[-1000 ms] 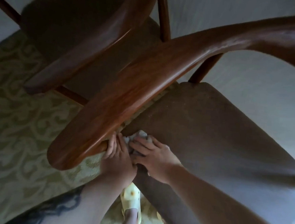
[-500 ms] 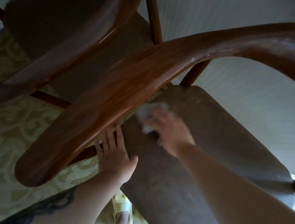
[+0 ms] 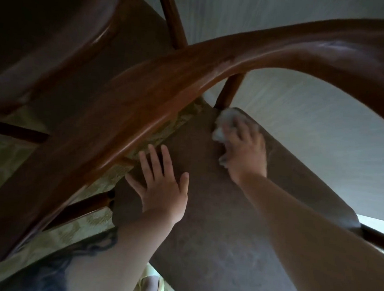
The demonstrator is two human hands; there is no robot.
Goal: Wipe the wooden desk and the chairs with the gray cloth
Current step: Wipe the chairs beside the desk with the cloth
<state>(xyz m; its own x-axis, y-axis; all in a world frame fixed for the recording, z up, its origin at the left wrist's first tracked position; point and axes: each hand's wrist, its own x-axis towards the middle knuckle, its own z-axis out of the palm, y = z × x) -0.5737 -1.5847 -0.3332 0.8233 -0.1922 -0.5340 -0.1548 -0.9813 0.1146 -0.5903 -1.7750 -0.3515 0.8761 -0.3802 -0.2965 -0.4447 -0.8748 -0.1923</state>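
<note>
My right hand (image 3: 243, 147) holds the gray cloth (image 3: 224, 125) bunched on the chair seat (image 3: 215, 216), near the back. My left hand (image 3: 160, 186) lies flat, fingers spread. The wiping looks unfinished, and I see no desk.

Patterned green carpet (image 3: 5, 172) meets pale wall (image 3: 314, 132).

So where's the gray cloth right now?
In the head view, the gray cloth is under the right hand, at the seat's far corner, by the base of a wooden post, right of center.
</note>
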